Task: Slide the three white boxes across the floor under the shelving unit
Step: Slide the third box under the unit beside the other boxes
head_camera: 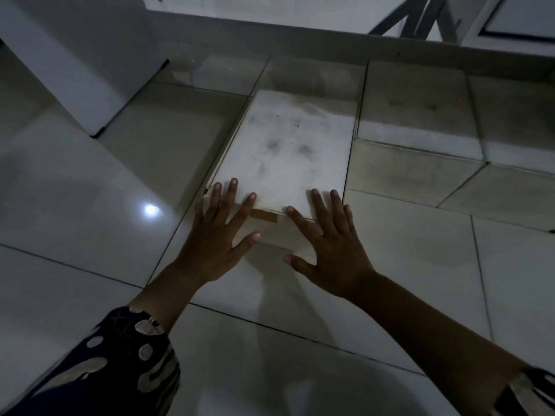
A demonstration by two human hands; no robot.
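Observation:
A white box (pixel 288 145) with a dusty, smudged top lies on the tiled floor in the middle of the view. A strip of brown tape (pixel 264 215) sits on its near edge. My left hand (pixel 220 235) lies flat with spread fingers on the box's near left corner. My right hand (pixel 327 241) lies flat, fingers apart, on the near right corner and front face. Two more white boxes (pixel 417 112) (pixel 516 115) sit side by side to the right, further back. The shelving unit's lower edge (pixel 300 40) runs across the top.
A white upright panel (pixel 75 64) stands at the left, its foot on the floor. Dark metal braces (pixel 420 16) show at the top right. Glossy floor tiles (pixel 75 190) carry a bright light reflection on the left.

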